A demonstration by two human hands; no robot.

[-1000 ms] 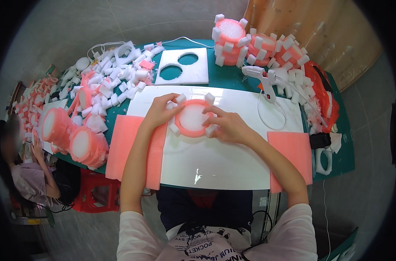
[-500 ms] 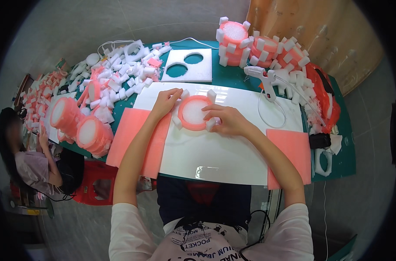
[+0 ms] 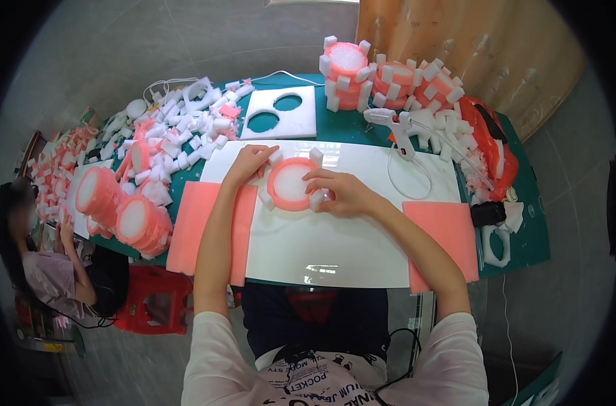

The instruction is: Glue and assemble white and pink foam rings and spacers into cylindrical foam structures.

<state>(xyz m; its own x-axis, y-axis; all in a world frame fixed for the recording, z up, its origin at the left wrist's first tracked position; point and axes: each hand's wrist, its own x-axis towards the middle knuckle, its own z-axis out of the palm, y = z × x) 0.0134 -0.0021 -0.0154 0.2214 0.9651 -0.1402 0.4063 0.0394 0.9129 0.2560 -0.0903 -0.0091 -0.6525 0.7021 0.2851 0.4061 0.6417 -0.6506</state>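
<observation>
A pink foam ring (image 3: 275, 183) lies on a white board (image 3: 328, 254), a little toward its far side and between the two hands. The ring is filled by a white disc (image 3: 289, 184), and white foam blocks (image 3: 316, 157) stand around its outside, one toward each corner.

The left hand (image 3: 249, 164) is at the far left of the ring, its fingertips beside the block there; whether they are clamped on that block I cannot tell. The right hand (image 3: 343, 193) is at the ring's right side, fingers bent, the forefinger reaching over the rim and the others close to the near right block. Whether thumb and fingers pinch that block cannot be told.

A pink sheet lies to the left (image 3: 210, 230) and another to the right (image 3: 442, 237). On the far side is a white panel (image 3: 301, 128) with two round holes, the green table (image 3: 533, 240) showing through them. To its right stand a stack of pink rings (image 3: 348, 98) with blocks around it and a white glue gun (image 3: 391, 123). At the far right lies a red bag (image 3: 503, 174); its contents are unclear. On the left, pink tubs (image 3: 149, 237) show white round tops, near heaped foam scraps (image 3: 169, 135).
</observation>
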